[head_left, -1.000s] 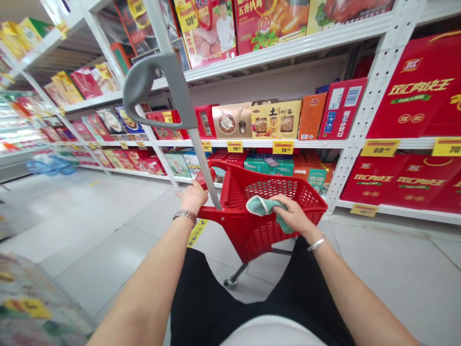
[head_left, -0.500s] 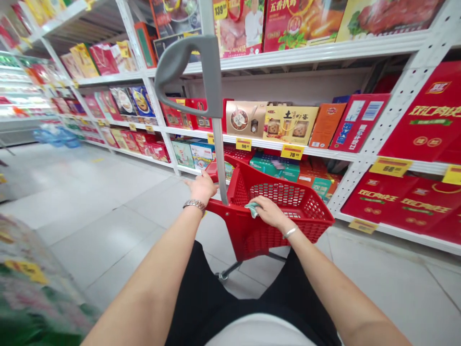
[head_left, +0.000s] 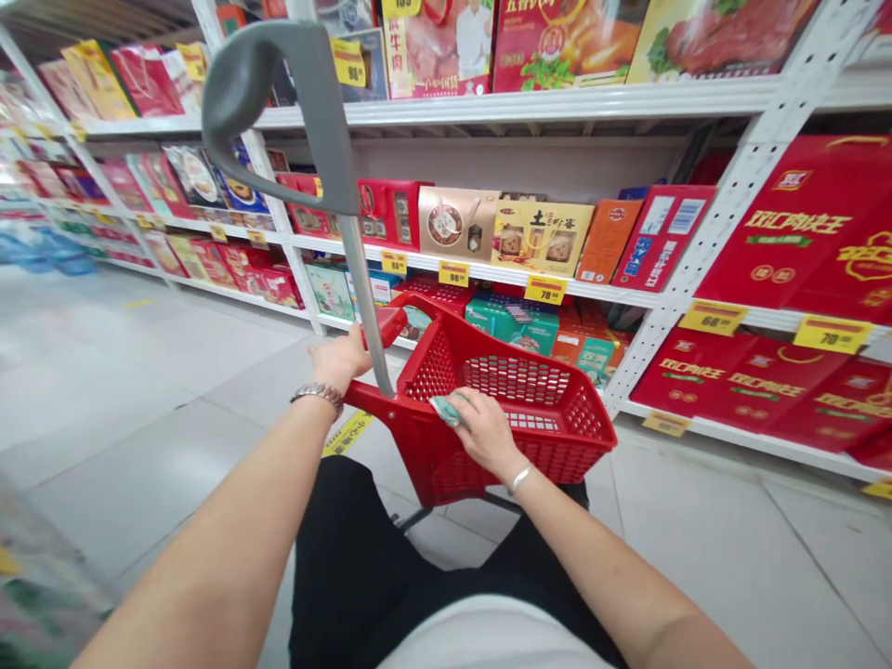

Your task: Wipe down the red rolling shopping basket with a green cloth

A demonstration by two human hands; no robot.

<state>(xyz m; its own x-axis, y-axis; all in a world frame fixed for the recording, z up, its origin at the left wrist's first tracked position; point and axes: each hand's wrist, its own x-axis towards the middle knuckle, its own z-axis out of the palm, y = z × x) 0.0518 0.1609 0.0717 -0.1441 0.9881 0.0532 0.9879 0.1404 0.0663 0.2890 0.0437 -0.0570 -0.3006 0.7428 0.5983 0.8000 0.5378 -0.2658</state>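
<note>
A small red shopping cart (head_left: 557,437) with a perforated basket stands in front of my knees. From its near end rises a metal pole (head_left: 372,307) topped by a grey looped handle (head_left: 327,111). My left hand (head_left: 339,360) is closed around the cart's red end frame, left of the pole; part of its fingers is hidden. My right hand (head_left: 486,429) pinches a crumpled pale green cloth (head_left: 446,410) and presses it against the basket's near rim. The basket's visible inside holds nothing.
White metal shelves (head_left: 550,104) run along the far side, stacked with gift boxes and yellow price tags (head_left: 545,289). Red boxes (head_left: 780,223) fill the right-hand shelves. Pale floor tiles (head_left: 174,446) surround the cart. A yellow floor strip (head_left: 347,435) lies beside it.
The cart, both hands and the shelves have shifted left in view. My right hand with the cloth has moved slightly left along the basket rim. My left hand keeps its hold.
</note>
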